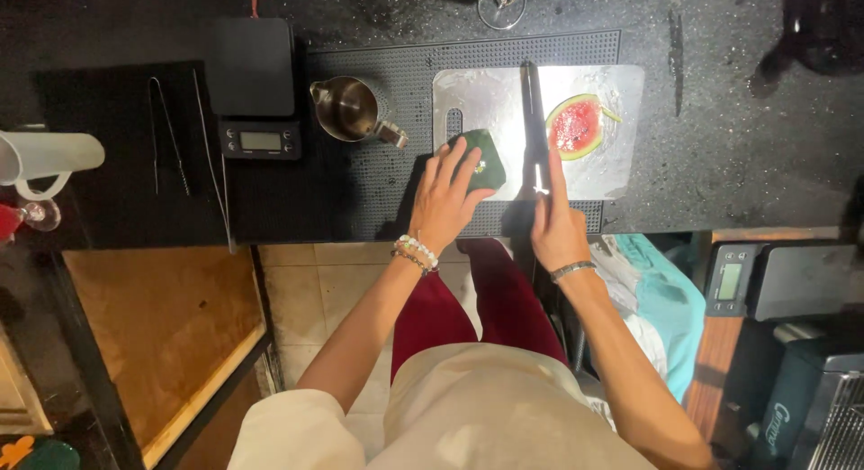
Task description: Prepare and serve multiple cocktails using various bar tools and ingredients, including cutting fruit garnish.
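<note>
A pale cutting board [621, 83] lies on a black dotted mat on the dark counter. My left hand [447, 200] rests on a dark green watermelon piece [486, 155] at the board's left side, fingers spread over its rind. My right hand [556, 225] grips the handle of a long knife [533, 119], forefinger along it, the blade pointing away across the middle of the board. To the right of the blade lies a cut watermelon piece [576, 125], red flesh up, with a green rim.
A steel pitcher [346, 108] stands left of the board, then a black digital scale [255, 88]. Metal tongs [171, 133] lie farther left, beside a white jug [49, 157]. Another scale [774, 277] and a machine sit low at the right.
</note>
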